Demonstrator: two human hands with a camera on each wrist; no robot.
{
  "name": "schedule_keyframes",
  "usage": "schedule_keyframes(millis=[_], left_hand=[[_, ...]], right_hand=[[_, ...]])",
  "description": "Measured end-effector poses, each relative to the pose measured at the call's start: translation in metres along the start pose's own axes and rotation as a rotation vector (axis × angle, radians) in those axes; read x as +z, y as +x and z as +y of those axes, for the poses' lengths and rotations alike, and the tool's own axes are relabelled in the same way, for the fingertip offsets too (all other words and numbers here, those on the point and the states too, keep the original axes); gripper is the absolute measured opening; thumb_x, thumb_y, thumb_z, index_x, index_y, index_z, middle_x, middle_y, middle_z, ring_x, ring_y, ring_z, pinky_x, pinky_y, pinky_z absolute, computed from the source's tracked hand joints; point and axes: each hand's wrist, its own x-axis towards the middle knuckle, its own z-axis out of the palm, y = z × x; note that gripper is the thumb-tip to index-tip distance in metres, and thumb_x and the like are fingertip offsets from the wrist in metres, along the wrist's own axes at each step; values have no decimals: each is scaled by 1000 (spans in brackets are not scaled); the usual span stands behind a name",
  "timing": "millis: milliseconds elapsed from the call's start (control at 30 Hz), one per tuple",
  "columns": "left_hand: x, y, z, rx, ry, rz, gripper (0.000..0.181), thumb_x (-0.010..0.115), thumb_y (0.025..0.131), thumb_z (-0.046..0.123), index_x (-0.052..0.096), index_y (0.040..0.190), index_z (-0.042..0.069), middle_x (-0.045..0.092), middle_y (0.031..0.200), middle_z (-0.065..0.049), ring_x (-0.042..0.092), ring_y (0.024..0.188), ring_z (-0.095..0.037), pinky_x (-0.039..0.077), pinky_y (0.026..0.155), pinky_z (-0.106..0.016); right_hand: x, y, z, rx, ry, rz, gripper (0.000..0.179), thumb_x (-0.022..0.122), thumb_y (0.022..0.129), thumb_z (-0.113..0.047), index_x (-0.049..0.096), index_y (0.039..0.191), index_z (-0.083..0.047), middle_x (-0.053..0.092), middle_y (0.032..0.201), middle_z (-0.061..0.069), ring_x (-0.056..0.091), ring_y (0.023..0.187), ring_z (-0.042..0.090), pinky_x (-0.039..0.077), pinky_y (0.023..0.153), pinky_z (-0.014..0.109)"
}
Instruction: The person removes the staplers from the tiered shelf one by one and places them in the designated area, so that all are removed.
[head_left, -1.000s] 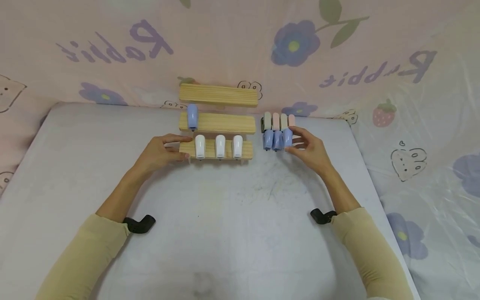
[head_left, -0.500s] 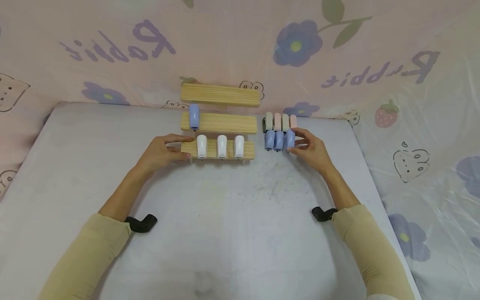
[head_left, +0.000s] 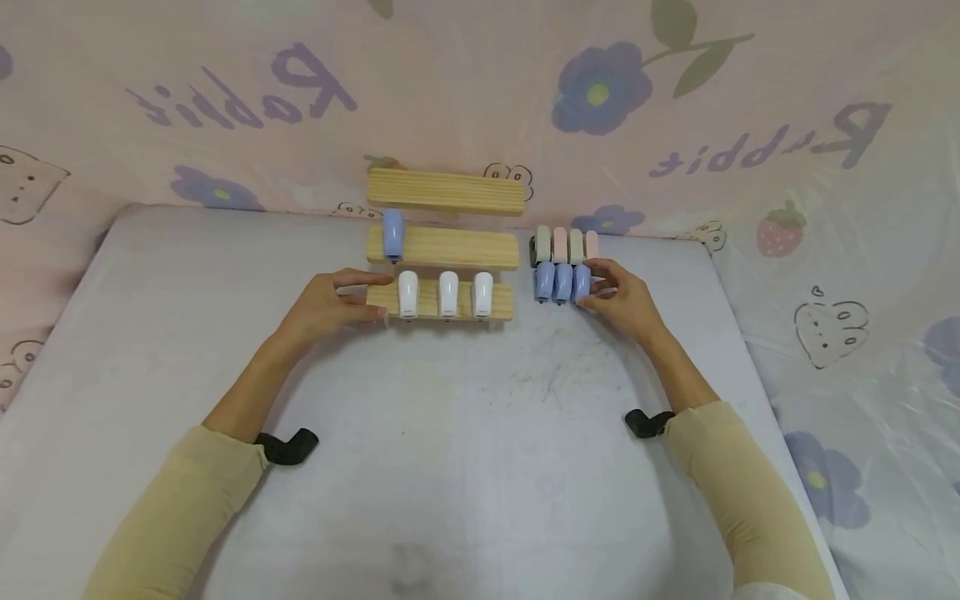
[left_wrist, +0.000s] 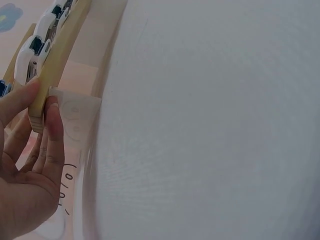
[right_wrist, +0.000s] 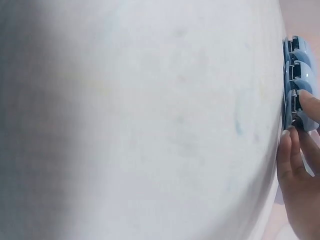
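In the head view, my left hand holds the left end of the lowest wooden shelf board, thumb on one face and fingers on the other in the left wrist view. Three white mini staplers stand along that board. One blue mini stapler sits at the left of the middle board. On the right, my right hand pinches the rightmost blue mini stapler of a row of three. Its thumb lies on that stapler in the right wrist view.
Behind the blue row stand several grey-green and pink staplers. A bare top board rises at the back, near the patterned curtain. The white table spreads in front, with faint smudges right of the shelf.
The right hand's blue stapler has shifted slightly and now lines up with the two beside it. The left hand keeps its hold on the board. The whole head view has drifted slightly.
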Motion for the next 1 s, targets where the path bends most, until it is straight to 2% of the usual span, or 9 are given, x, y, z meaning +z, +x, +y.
schedule_keyframes(millis=[333,567,733,867,1000], left_hand=[[1,0,-3,16,-2,19,56,86,80,27,66,131,16,50,148,-4,58,120,-34,49,92,-43],[1,-1,-1,20,3,5,56,85,81,26,66,132,15,49,148,-6,61,117,-33,49,91,-40],[1,-2,-1,12,-7,6,57,85,80,27,66,133,15,48,149,-5,59,120,-34,49,92,-40],[2,-2,0,11,-5,11,58,85,80,27,65,133,16,47,150,-5,57,121,-36,48,94,-44],[2,-1,-1,13,0,10,58,85,81,26,64,134,16,47,150,-5,57,121,-35,48,94,-43]], right_hand=[[2,0,0,21,0,-22,65,79,84,-4,50,142,-6,58,133,21,59,104,32,46,80,18],[-2,-1,2,13,110,-53,63,73,86,3,48,144,-2,53,138,25,59,106,35,47,78,17],[-7,-6,-16,19,154,-57,59,71,86,7,50,141,2,51,138,26,59,107,37,50,75,17],[-11,-10,-32,30,113,-40,53,70,87,5,53,138,2,54,136,24,60,104,32,50,76,17],[-15,-13,-43,-2,57,15,48,69,89,2,56,135,2,58,133,23,61,101,28,49,78,16]])
